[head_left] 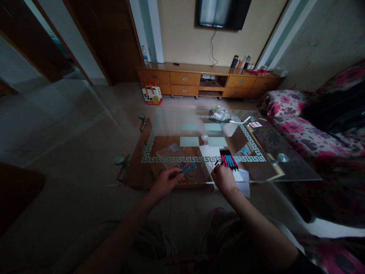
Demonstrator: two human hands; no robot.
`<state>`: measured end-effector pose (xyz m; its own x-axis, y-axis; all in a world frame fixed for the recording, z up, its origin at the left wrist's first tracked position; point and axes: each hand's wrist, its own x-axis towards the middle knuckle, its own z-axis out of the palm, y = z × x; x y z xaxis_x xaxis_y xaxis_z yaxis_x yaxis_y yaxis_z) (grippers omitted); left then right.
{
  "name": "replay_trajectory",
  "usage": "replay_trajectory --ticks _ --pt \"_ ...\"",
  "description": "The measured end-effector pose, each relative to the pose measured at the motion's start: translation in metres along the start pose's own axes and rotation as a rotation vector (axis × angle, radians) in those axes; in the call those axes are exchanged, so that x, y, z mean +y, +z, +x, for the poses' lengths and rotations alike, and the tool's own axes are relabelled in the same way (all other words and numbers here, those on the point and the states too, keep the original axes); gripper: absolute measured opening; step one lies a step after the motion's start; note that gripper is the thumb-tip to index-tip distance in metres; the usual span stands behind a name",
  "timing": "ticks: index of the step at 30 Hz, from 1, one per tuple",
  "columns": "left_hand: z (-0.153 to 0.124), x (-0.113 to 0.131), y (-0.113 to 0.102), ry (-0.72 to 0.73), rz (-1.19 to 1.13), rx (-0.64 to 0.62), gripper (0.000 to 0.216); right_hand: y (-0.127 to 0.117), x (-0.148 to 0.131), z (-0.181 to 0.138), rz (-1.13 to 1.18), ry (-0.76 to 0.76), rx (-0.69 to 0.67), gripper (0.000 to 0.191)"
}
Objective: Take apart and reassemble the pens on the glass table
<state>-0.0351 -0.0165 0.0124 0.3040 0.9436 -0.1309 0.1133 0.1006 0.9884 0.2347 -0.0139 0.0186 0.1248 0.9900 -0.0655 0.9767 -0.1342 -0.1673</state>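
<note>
My left hand (168,180) is closed in a pinch on a short blue pen part (186,170), which points away to the right above the near edge of the glass table (168,156). My right hand (223,177) is curled closed at the same edge; whatever its fingers may hold is hidden. Small black pieces (216,163) show just beyond its knuckles. Right beside that hand, a row of pink, blue and black pens (229,159) lies side by side on a white sheet (208,152).
At the table's far side sits a clear plastic bag of things (219,113). A red-and-white card (255,124) lies to the right. A flowered sofa (296,131) borders the right side. Behind stand a wooden TV cabinet (185,79) and a paper carrier bag (152,94).
</note>
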Motion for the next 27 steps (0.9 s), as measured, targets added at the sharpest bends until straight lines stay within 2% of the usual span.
replay_trajectory --ticks 15,27 --pt "-0.0004 0.0017 -0.0002 -0.007 -0.011 0.004 0.032 0.0028 0.001 0.0022 -0.01 -0.011 0.041 0.023" --pt "-0.0004 0.0012 -0.0002 -0.013 -0.02 0.002 0.032 0.0056 0.0006 0.0059 -0.023 0.028 0.011 0.025"
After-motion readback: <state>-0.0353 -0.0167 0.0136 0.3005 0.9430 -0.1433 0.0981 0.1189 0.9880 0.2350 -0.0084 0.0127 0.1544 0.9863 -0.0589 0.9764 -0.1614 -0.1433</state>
